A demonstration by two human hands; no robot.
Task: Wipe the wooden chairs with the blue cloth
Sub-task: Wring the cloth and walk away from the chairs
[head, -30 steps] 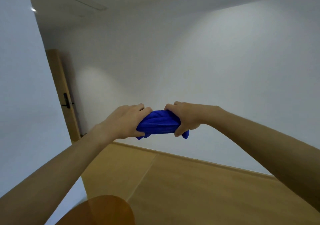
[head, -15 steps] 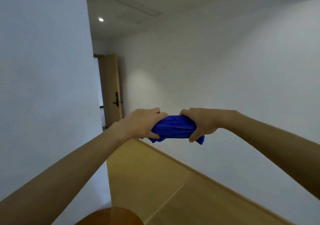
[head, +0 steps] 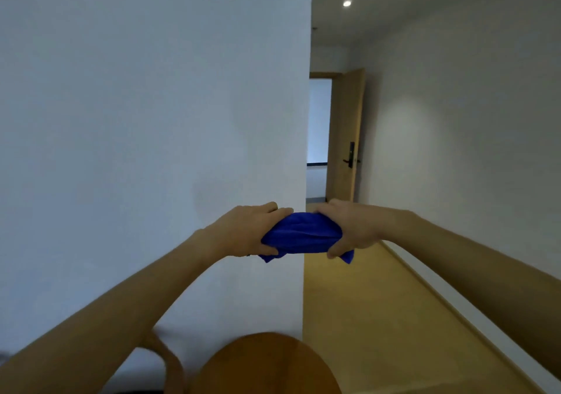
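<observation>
Blue cloth (head: 302, 235), deep and bright in colour, bunched into a thick soft roll with lengthwise folds, held up at chest height in front of the corner of a white wall (head: 151, 120). One loose corner hanging below at each end. Low in the view, a round wooden chair (head: 267, 366) seat with a curved piece of its frame just to the left, well below the cloth and apart from it. Beyond, a corridor with a pale wooden floor (head: 364, 317), a second white wall along the right, an open wooden door (head: 346, 132) with a dark handle at the far end, and one round ceiling light (head: 347, 3) lit. Left hand (head: 252, 229) clamped round the left end of the roll, right hand (head: 353, 226) round the right end, fingers (head: 280, 211) curled over the top and thumbs pressed underneath, the middle stretch of cloth bare between the two grips.
</observation>
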